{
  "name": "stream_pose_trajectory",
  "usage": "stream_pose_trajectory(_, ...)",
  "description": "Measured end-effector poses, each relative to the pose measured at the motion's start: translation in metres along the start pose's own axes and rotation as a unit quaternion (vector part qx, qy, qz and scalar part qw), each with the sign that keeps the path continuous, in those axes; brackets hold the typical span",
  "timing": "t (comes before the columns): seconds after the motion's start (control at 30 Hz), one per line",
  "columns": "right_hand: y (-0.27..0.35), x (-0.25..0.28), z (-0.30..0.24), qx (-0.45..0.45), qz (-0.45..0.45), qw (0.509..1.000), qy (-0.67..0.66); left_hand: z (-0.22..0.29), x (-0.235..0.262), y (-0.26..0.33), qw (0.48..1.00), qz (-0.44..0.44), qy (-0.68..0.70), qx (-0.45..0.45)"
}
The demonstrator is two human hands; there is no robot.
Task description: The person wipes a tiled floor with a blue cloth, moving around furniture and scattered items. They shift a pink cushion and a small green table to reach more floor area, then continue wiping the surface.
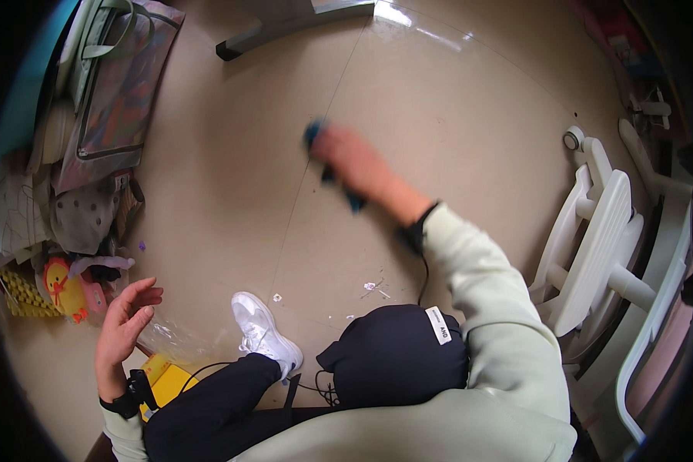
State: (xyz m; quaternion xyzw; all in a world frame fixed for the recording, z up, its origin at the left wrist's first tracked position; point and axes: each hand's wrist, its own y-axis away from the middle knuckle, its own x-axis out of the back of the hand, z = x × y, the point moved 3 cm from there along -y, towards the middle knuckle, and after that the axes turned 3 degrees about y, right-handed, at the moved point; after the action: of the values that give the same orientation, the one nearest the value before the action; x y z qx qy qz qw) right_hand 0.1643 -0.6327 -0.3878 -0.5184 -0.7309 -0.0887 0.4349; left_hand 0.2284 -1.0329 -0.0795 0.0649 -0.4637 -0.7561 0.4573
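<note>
My right hand (pixel 350 162) is stretched out over the floor (pixel 454 177), blurred by motion. Its fingers are closed on a dark teal thing (pixel 313 132), whose ends stick out on both sides of the hand; it looks like a bunched cloth, but the blur hides its exact kind. At the lower left, my left hand (pixel 129 319) is raised with the fingers apart and nothing in it. Beside that hand lie crumpled clear plastic (pixel 165 335) and a yellow box (pixel 169 381). Small paper scraps (pixel 371 286) are scattered on the floor before my knees.
Bags with a zipped mesh case (pixel 123 100) and a yellow duck toy (pixel 63 289) crowd the left side. White plastic furniture (pixel 593 254) stands along the right. A grey metal leg (pixel 285 31) rests at the far edge. My white shoe (pixel 262 331) is on the floor.
</note>
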Motion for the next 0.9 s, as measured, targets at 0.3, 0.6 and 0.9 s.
stream_pose_trajectory(0.3, 0.118, 0.057, -0.014, -0.237, 0.143, 0.887, -0.371, -0.005, 0.006, -0.001, 1.0, -0.003, -0.006, 0.004)
stream_pose_trajectory(0.6, 0.116, 0.104, 0.092, -0.276, 0.299, 0.905, 0.124, 0.004, 0.002, -0.023, 0.999, -0.028, -0.005, 0.022)
stream_pose_trajectory(0.9, 0.086, 0.074, 0.019, -0.385, 0.205, 0.734, -0.52, 0.0, 0.005, -0.024, 0.999, -0.024, 0.019, 0.021)
